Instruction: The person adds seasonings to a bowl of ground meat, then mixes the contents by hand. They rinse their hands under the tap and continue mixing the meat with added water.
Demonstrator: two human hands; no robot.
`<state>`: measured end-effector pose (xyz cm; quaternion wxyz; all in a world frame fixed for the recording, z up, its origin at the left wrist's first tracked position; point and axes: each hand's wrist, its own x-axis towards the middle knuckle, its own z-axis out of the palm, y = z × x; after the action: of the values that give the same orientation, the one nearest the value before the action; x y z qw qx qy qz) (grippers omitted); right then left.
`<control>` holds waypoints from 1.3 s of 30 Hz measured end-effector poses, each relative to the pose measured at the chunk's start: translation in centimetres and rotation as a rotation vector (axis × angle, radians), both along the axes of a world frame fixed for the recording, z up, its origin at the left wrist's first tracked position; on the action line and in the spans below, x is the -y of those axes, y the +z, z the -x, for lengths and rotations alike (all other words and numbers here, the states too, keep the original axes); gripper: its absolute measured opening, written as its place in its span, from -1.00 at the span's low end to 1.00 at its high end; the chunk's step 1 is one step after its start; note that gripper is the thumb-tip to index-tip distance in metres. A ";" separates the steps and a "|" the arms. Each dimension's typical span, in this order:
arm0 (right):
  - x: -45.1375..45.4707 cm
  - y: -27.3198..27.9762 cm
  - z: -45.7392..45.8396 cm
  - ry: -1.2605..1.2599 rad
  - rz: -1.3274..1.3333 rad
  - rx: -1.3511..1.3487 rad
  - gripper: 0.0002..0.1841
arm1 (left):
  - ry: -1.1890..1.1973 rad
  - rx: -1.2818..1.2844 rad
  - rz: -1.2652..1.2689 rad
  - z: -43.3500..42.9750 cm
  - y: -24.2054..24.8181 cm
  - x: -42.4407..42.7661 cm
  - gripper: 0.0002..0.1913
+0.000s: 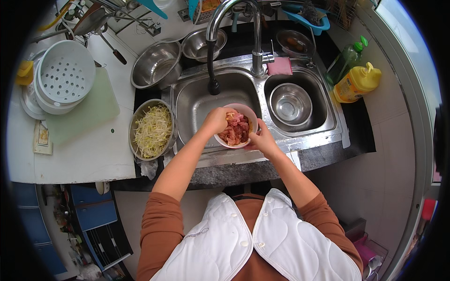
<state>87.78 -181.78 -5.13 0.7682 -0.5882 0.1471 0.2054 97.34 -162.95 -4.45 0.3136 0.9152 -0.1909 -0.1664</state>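
Note:
A white bowl of raw sliced meat is above the front of the large sink basin, tilted a little. On its right side, my right hand grips the wall, thumb towards the rim and fingers around the outside. My left hand reaches over the left rim with curled fingers at the meat; its fingertips are hidden, so I cannot tell whether they pinch any. Left of the basin, a metal bowl holds bean sprouts.
A chrome faucet with a black hose end overhangs the basin. In the smaller basin sits a steel bowl. Right stand a yellow detergent jug and a green pump bottle. Left are a white colander and a cutting board.

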 end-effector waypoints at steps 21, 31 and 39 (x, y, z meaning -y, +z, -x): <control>-2.2 -2.0 -2.9 0.021 0.058 -0.014 -0.29 | -0.207 -0.033 -0.171 0.2 0.4 -0.7 -0.39; -2.2 -3.3 -2.6 -0.009 0.102 0.044 -0.35 | -0.011 -0.072 -0.143 -1.0 -1.9 0.7 -0.50; -2.3 -2.3 -2.3 -0.061 -0.025 0.009 -0.25 | 0.026 0.144 -0.436 2.5 -0.1 2.6 -0.35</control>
<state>90.06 -179.46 -7.44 0.7821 -0.5748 0.1590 0.1810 94.83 -165.54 -4.52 0.0963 0.9731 -0.1606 -0.1341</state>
